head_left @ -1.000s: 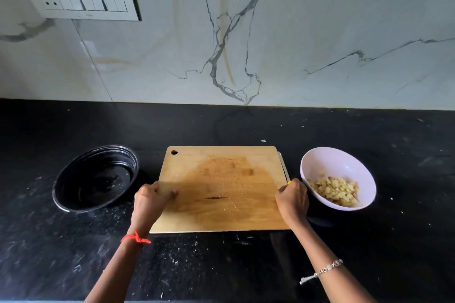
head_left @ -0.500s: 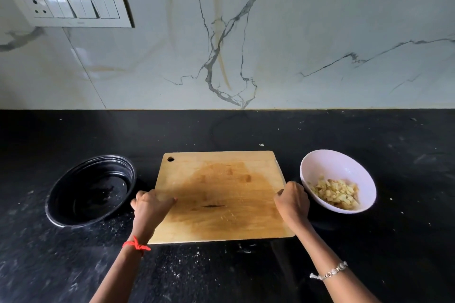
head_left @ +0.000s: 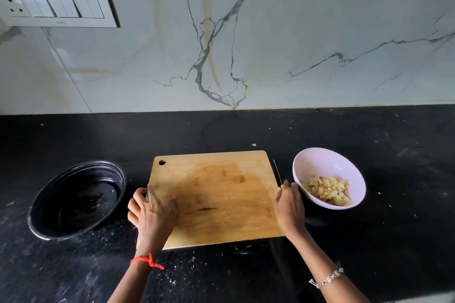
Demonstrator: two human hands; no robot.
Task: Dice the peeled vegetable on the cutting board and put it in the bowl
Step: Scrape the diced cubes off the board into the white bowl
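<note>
The wooden cutting board (head_left: 221,194) lies on the black counter with only a wet stain on it. Pale diced vegetable (head_left: 327,190) fills the bottom of the white bowl (head_left: 320,155) just right of the board. My left hand (head_left: 152,211) grips the board's left edge, thumb on top and fingers curled at the side. My right hand (head_left: 289,206) sits at the board's right edge, curled round the yellow handle of a knife (head_left: 277,171). Its thin blade points away from me in the gap between board and bowl.
A black bowl (head_left: 73,204) stands left of the board, close to my left hand. White specks and crumbs dot the black counter (head_left: 246,130). A marble wall rises behind, with a switch panel (head_left: 56,5) at upper left.
Both hands stay at the board's edges. The knife blade, hidden half a second ago, shows again beside the right edge. The view has shifted slightly.
</note>
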